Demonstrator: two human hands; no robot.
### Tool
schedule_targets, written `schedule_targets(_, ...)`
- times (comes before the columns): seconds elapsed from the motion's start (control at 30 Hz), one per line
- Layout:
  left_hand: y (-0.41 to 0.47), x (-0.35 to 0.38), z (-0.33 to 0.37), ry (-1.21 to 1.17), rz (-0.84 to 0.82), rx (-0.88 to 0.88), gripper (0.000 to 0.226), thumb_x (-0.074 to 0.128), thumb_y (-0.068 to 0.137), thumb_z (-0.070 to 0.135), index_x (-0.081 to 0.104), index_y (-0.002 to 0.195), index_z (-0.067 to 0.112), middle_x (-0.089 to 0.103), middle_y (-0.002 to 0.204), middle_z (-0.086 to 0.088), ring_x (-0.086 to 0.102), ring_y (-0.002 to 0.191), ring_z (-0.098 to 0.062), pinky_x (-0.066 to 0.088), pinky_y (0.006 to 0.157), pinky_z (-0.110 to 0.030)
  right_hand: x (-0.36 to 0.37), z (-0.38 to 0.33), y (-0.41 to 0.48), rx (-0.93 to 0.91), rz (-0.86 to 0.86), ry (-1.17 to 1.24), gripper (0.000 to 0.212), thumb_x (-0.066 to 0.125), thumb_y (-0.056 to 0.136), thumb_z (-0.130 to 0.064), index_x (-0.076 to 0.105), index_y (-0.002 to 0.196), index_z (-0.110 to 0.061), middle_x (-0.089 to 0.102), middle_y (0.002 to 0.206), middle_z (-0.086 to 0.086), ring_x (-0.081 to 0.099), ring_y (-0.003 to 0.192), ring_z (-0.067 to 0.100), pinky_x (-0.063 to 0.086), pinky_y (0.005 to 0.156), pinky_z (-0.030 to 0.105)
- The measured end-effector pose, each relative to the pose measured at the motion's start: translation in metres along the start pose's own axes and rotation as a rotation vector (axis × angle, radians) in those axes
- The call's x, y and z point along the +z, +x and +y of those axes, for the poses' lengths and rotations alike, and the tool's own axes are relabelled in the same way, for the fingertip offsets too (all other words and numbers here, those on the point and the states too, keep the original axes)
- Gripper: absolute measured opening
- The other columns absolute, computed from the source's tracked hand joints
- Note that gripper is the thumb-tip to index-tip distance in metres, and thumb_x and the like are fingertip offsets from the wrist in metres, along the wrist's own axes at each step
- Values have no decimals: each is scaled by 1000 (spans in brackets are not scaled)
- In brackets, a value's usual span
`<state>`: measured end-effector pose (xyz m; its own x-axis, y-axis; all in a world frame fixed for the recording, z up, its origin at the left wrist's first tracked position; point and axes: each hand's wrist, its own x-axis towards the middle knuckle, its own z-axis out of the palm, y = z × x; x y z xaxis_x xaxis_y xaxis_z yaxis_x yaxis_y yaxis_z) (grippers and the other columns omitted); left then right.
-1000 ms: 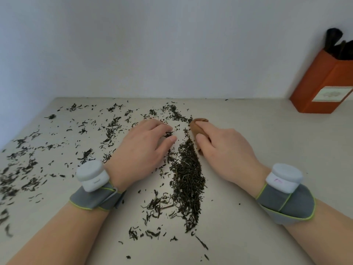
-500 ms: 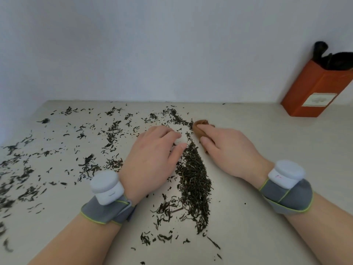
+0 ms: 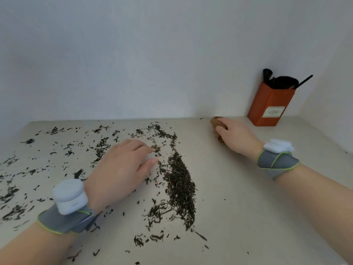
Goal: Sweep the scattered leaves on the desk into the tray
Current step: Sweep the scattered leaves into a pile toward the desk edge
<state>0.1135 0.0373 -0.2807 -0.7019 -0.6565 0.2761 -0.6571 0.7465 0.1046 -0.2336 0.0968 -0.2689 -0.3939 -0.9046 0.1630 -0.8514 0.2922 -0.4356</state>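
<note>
Loose dark leaves lie strewn across the left half of the pale surface, seen through my head view, while a thick ridge of gathered leaves runs near the middle, from the far side toward the near edge. A few strays trail off its near end.

My operator's left hand rests palm down just left of the ridge, among the thinner scatter. Its fingers are bent, and the thumb tip sits close under the fingertips. A pale patch shows between them, and I cannot tell whether the hand pinches something there or simply lies on the surface.

The right hand is well apart from the ridge, reaching to the far right of the surface. Its fingers and thumb curl over a small brown wooden piece, gripping it from above. Whether this is the tray I cannot tell — most of it is covered by the hand.

Just beyond that hand, an orange box stands upright against the white wall, with black brushes sticking out of its open top. Each wrist wears a grey band with a white device — the left device and the right device.
</note>
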Motion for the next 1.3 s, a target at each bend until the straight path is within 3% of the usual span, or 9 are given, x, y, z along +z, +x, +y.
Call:
schedule_targets(0.07, -1, 2, -2, -24, 26, -11, 55, 27, 105, 60, 60, 138, 30, 59, 131, 16, 50, 126, -9, 41, 110, -34, -1, -1, 18, 21, 14, -48, 25, 42, 104, -31, 65, 112, -25, 73, 108, 1, 63, 96, 27, 46, 79, 36)
schedule_targets(0.17, -3, 1, 3, -67, 41, 4, 55, 26, 104, 59, 61, 135, 30, 61, 129, 17, 52, 125, -8, 41, 110, -35, 2, -8, 42, 79, -16, -237, 35, 41, 105, -33, 60, 133, -25, 64, 125, 10, 60, 110, 34, 31, 74, 30)
schedule_targets(0.33, -9, 1, 1, -101, 62, 27, 49, 30, 106, 57, 61, 135, 32, 60, 128, 19, 50, 125, -6, 40, 111, -33, 39, -23, 67, 181, 81, -219, 36, 41, 101, -29, 62, 123, -8, 55, 123, 24, 56, 109, 46, 47, 89, 40)
schedule_targets(0.43, -8, 2, -1, -113, 77, 29, 50, 30, 104, 56, 65, 130, 31, 62, 124, 18, 52, 122, -7, 43, 108, -34, 59, -53, 66, 97, 51, -229, 35, 40, 104, -24, 61, 126, -7, 52, 123, 22, 56, 111, 44, 46, 94, 42)
schedule_targets(0.7, -8, 4, -4, -117, 58, 25, 47, 34, 105, 54, 63, 133, 30, 62, 124, 17, 52, 122, -7, 41, 108, -32, 99, -144, 43, -202, -25, -138, 30, 40, 104, -20, 63, 122, -13, 52, 112, 11, 56, 97, 30, 40, 77, 34)
schedule_targets(0.87, -6, 6, -5, -113, 60, 24, 48, 32, 105, 54, 64, 132, 29, 63, 123, 16, 53, 120, -9, 43, 106, -34, 73, -128, 37, -217, -45, 51, 20, 48, 98, -17, 68, 102, -20, 64, 85, 4, 62, 72, 24, 46, 61, 33)
schedule_targets(1.03, -6, 9, -7, -105, 48, 33, 50, 30, 105, 55, 61, 135, 30, 62, 125, 15, 52, 122, -8, 41, 108, -34, 42, -74, 45, -81, 85, -20, 22, 53, 95, -28, 73, 101, -24, 72, 93, 3, 63, 89, 28, 50, 79, 35)
schedule_targets(1.13, -5, 12, -9, -110, 25, 32, 51, 30, 105, 55, 59, 138, 30, 61, 129, 14, 50, 126, -10, 40, 110, -35, 41, -51, 49, 10, 57, -132, 28, 47, 97, -36, 68, 94, -19, 68, 91, 6, 62, 90, 33, 51, 77, 39)
schedule_targets(1.3, -6, 16, -9, -83, -26, 60, 54, 27, 105, 58, 48, 147, 32, 52, 142, 15, 40, 137, -10, 32, 117, -35, 64, -60, 46, -39, 75, -218, 40, 32, 106, -43, 61, 121, -19, 70, 113, 12, 63, 102, 37, 47, 80, 39)
